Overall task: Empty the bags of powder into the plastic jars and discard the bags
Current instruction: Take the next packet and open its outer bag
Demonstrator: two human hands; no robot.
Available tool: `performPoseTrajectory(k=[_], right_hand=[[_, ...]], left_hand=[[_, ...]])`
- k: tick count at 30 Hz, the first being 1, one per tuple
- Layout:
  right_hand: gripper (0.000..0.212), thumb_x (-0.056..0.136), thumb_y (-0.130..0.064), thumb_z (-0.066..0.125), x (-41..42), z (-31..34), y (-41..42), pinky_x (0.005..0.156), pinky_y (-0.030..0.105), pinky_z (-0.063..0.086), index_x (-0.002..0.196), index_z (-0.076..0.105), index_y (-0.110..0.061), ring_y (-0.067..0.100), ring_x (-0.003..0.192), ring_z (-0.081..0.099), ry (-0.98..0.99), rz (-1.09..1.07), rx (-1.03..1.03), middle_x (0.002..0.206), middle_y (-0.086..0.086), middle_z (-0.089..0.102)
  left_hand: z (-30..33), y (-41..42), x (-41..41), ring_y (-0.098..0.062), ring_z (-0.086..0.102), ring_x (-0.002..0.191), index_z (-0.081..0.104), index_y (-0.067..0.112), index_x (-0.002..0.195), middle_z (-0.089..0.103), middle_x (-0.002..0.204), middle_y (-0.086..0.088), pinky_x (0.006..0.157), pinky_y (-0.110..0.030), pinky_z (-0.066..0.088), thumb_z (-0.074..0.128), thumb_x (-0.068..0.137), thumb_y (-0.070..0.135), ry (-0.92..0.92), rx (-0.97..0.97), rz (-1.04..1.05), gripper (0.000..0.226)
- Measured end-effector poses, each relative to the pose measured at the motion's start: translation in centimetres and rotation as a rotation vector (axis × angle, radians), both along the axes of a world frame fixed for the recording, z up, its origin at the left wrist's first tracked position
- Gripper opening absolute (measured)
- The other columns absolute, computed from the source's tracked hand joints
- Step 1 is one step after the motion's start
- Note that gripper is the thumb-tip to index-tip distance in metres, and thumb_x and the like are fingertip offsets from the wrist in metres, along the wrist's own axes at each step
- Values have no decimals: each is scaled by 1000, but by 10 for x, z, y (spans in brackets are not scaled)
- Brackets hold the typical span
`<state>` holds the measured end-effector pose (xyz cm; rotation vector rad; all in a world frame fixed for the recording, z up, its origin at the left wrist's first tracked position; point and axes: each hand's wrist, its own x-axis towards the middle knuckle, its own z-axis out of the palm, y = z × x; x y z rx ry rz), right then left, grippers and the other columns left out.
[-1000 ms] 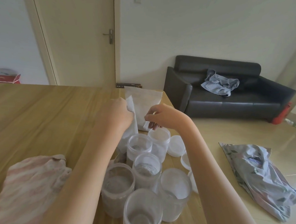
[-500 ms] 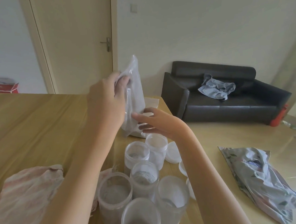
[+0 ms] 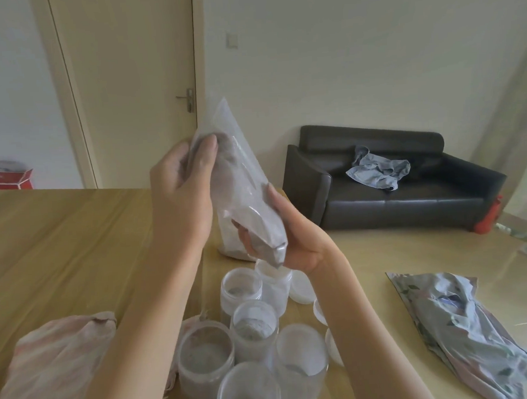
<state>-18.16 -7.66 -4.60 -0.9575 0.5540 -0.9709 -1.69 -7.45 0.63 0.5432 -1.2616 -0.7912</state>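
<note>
While both the left hand [image 3: 182, 185] and right hand [image 3: 285, 237] grip it, the clear bag [image 3: 243, 182] of grey powder tilts over a jar [image 3: 274, 282].

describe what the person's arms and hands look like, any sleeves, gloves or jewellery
Both forearms are bare right down to the bottom edge of the picture: no sleeves show. The left hand and the right hand wear no gloves, and no ring, watch or bracelet shows on the fingers or wrists. The visible nails are short and unpainted. No marks or tattoos show on the parts in view.
</note>
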Motion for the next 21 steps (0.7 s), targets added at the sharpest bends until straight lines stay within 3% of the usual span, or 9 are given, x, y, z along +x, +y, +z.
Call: performPoseTrajectory(k=[3,5,8,10,12,15,18,21], right_hand=[[48,91,-54,57,-6,4,26,75,29,56,112,72,-13,16,87,68,-121,-137,53,100,7,70],[53,93,-55,55,-9,10,44,75,34,58,120,69,-13,21,96,71,-106,-287,52,110,9,72],[58,88,-62,56,-14,15,67,79,36,60,121,67,-15,23,102,71,53,-635,75,113,8,72],[52,87,-65,54,-14,14,82,80,38,60,111,69,-21,19,95,72,216,-860,3,103,1,75],[45,86,-68,52,-13,13,97,78,39,59,95,68,-27,13,81,71,365,-1028,-108,87,-6,73],[58,86,-67,51,-13,12,119,75,41,55,99,60,-11,15,74,60,471,-1149,-199,81,0,59],[68,87,-65,50,-8,13,138,67,38,47,99,49,1,17,72,49,510,-1195,-257,80,3,46],[50,93,-60,44,2,10,156,63,32,37,80,38,-12,15,67,37,539,-1233,-324,75,2,34]], left_hand=[[-6,5,3,-10,47,69,59,-6,81,46,70,-14,59,-21,39,58,101,24,-48,-6,-21,35],[-12,9,6,-13,40,66,53,-8,80,39,67,-13,56,-22,33,59,100,31,-128,-20,-29,44],[-22,17,11,-4,45,62,59,5,77,47,63,5,55,-16,35,60,97,41,-230,-11,-40,41],[-27,24,14,3,50,59,64,15,76,52,60,15,57,-12,39,61,96,44,-275,-5,-73,35],[-30,32,18,2,49,58,65,16,79,51,59,15,60,-19,38,62,91,55,-351,24,-100,41],[-31,47,25,5,51,53,74,27,86,56,58,22,61,-19,37,62,78,74,-460,79,-213,49],[-31,61,25,10,67,73,76,48,94,74,88,25,75,-19,43,64,65,82,-548,167,-425,46],[-40,73,16,-6,71,102,75,43,107,75,110,14,94,-38,50,71,71,73,-517,297,-579,46]])
